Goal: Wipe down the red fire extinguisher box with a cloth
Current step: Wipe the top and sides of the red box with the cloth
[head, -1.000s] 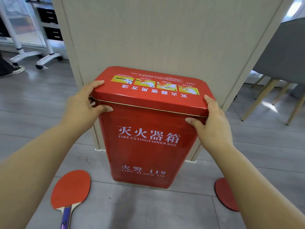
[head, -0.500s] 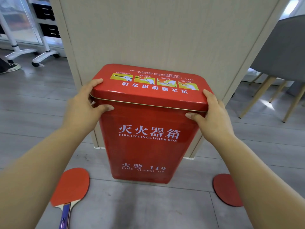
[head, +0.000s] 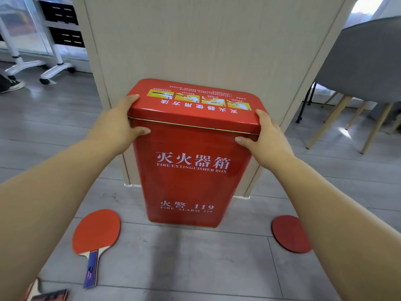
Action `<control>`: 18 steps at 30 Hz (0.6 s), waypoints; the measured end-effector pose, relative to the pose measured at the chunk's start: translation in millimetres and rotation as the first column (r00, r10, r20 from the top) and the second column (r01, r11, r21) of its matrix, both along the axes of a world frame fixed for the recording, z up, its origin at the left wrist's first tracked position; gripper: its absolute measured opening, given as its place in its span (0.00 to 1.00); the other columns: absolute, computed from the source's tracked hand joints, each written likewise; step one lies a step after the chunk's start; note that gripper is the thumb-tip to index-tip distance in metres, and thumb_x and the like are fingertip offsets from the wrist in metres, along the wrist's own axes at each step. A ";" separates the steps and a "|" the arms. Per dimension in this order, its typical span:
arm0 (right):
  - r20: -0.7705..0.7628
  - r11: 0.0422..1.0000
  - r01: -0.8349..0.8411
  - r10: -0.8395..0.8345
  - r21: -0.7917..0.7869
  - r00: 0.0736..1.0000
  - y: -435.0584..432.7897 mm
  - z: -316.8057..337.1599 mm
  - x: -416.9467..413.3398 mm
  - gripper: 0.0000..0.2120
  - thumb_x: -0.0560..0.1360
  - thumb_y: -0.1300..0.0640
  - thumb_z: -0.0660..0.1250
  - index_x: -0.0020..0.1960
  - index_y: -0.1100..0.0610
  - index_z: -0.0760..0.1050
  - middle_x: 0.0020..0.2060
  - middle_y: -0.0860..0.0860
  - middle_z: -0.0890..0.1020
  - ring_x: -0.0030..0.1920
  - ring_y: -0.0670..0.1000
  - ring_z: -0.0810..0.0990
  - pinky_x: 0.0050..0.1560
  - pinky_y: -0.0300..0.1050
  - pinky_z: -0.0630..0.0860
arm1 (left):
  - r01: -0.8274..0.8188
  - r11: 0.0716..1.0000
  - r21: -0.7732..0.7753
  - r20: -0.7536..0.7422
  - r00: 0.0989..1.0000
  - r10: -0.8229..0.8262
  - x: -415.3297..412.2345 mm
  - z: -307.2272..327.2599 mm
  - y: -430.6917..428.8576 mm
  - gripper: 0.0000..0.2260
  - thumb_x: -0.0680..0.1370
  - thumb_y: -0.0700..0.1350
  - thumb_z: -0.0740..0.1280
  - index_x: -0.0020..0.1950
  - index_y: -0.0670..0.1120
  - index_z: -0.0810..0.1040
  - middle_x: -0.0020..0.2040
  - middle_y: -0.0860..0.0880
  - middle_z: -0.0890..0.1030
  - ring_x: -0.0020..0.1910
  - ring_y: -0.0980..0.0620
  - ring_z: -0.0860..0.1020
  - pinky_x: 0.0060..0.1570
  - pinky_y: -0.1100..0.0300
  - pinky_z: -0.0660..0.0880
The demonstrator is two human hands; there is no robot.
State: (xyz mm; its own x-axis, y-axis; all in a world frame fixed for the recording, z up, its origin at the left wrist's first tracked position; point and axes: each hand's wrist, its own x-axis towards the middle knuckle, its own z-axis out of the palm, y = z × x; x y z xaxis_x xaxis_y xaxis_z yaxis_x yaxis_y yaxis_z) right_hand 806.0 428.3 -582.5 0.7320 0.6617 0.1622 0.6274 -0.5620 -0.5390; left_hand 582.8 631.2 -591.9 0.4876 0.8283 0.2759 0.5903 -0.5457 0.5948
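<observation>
The red fire extinguisher box (head: pixel 191 177) stands upright on the floor against a pale wood-grain column, white lettering on its front and yellow picture panels on its lid. My left hand (head: pixel 116 124) grips the lid's left corner, fingers over the top edge and thumb on the front. At the lid's right corner my right hand (head: pixel 265 135) grips the same way. No cloth is in view.
A red table tennis paddle (head: pixel 96 234) lies on the grey floor at the lower left and a darker red one (head: pixel 289 233) at the lower right. A grey chair with wooden legs (head: pixel 364 68) is at the right. White wheeled stand legs (head: pixel 56 71) are at the far left.
The box and both hands sit lower and further away in view as my head has drawn back. Both hands keep the same hold on the lid corners.
</observation>
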 end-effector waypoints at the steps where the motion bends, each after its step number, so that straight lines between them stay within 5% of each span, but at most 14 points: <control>1: 0.022 0.998 0.005 -0.004 -0.059 1.000 -0.9 3.4 -0.6 0.39 0.74 0.45 0.68 0.76 0.46 0.48 0.71 0.55 0.65 0.66 0.58 0.70 0.61 0.56 0.71 | -0.002 1.000 0.007 -0.077 0.997 0.002 -1.4 4.6 -1.5 0.37 0.72 0.46 0.73 0.75 0.55 0.57 0.67 0.42 0.73 0.64 0.39 0.72 0.61 0.49 0.69; 5: 0.102 0.964 0.062 -0.036 -0.260 0.994 -7.8 22.8 -4.6 0.39 0.73 0.42 0.68 0.76 0.45 0.48 0.67 0.59 0.66 0.61 0.62 0.73 0.59 0.58 0.72 | -0.006 1.000 -0.012 -0.204 0.979 0.004 -15.1 20.2 -9.5 0.37 0.73 0.50 0.72 0.76 0.54 0.55 0.68 0.42 0.72 0.66 0.40 0.70 0.64 0.48 0.68; 14: 0.272 0.988 -0.097 0.061 0.123 0.960 -27.5 16.8 -69.9 0.20 0.75 0.46 0.66 0.65 0.51 0.71 0.61 0.51 0.75 0.60 0.51 0.74 0.57 0.48 0.72 | 0.034 0.996 -0.081 -0.071 0.997 -0.040 -74.9 -13.0 -61.2 0.24 0.73 0.52 0.71 0.66 0.52 0.70 0.58 0.48 0.78 0.54 0.47 0.77 0.57 0.48 0.74; 18: 0.205 0.959 -0.227 0.191 0.169 0.960 -33.6 -21.6 -115.2 0.12 0.75 0.48 0.67 0.57 0.51 0.77 0.52 0.46 0.80 0.53 0.47 0.77 0.56 0.47 0.75 | 0.038 0.984 -0.172 -0.052 0.998 -0.048 -107.6 -54.7 -87.8 0.15 0.72 0.49 0.73 0.56 0.48 0.78 0.47 0.51 0.79 0.49 0.49 0.79 0.50 0.57 0.73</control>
